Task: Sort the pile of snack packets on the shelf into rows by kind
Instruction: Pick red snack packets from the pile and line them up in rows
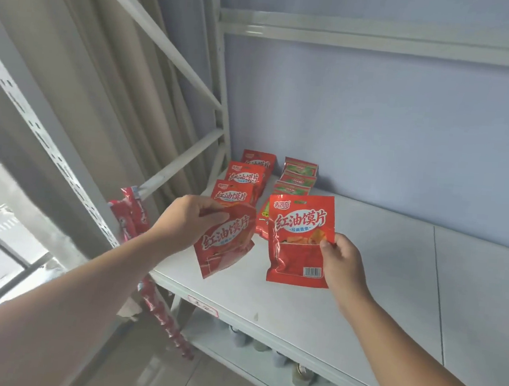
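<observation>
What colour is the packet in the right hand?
The packet is red, seen best in the head view.

"红油馍片" in white lettering on the red snack packets [298,254]

Left arm enters from 8 o'clock, your left hand [186,220] gripping the bent packet [225,246]; right arm from 4 o'clock, your right hand [341,261] pinching the flat packet [299,229]

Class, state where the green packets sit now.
Head view: the green packets lie back left on the shelf, just right of the red packet row.
</observation>
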A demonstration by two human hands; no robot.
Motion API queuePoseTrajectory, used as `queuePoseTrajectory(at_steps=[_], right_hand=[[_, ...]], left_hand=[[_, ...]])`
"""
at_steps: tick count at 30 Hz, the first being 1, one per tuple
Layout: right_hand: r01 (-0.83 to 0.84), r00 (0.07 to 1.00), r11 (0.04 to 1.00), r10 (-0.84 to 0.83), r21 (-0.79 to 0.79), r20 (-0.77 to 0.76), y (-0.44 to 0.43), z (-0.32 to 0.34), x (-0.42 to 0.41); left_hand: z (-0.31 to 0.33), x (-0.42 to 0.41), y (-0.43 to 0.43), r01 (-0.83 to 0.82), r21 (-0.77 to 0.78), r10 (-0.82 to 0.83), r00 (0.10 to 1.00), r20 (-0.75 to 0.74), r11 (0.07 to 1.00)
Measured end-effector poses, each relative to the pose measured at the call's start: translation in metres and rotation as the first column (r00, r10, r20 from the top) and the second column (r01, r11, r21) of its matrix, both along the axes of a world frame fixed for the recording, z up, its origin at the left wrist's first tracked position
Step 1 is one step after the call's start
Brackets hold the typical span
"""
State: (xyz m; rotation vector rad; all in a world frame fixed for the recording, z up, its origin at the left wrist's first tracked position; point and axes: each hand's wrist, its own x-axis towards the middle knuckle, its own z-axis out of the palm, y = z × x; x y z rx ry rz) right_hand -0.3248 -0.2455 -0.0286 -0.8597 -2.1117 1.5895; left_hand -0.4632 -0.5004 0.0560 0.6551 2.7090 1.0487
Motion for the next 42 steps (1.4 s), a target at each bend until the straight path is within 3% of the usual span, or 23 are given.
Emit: queuePoseTrajectory(at_steps=[6,13,16,19,23,29,34,42], right_hand=[[-0.018,0.999,1.0,0.019,-0.021,0.038,0.004,-0.005,-0.037],[-0.055,0.997,0.998,0.057,-0.033,0.057,0.013,-0.015,-0.087],[-0.097,0.993,0.995,0.098,-0.021,0.071,0.014,-0.022,-0.103],[-0.087,0.992,0.996,0.087,-0.01,0.087,0.013,-0.026,-0.11],[-0.053,0.994,0.998,0.057,-0.041,0.096,0.01,-0.033,-0.113],[0.102,0.987,0.994,-0.096,-0.038,0.132,-0.007,-0.039,-0.127],[0.185,0.972,0.982,-0.177,-0.037,0.153,-0.043,-0.053,-0.146],[0.197,0.98,0.969,-0.188,-0.152,0.067,-0.072,-0.063,-0.189]], left_hand=[[-0.005,-0.04,0.003,-0.082,-0.043,0.082,0.997,-0.009,0.996],[-0.006,-0.088,0.006,-0.349,-0.194,0.344,0.937,-0.058,0.917],[-0.012,-0.11,0.013,-0.432,-0.214,0.456,0.887,0.074,0.876],[-0.028,-0.13,0.025,-0.533,-0.127,0.543,0.773,0.329,0.836],[-0.047,-0.152,0.048,-0.592,-0.015,0.489,0.651,0.58,0.806],[-0.056,-0.177,0.069,-0.56,0.043,0.328,0.545,0.771,0.828],[-0.061,-0.191,0.071,-0.55,0.077,0.249,0.494,0.833,0.832],[-0.054,-0.182,0.045,-0.545,0.113,0.244,0.54,0.805,0.831]])
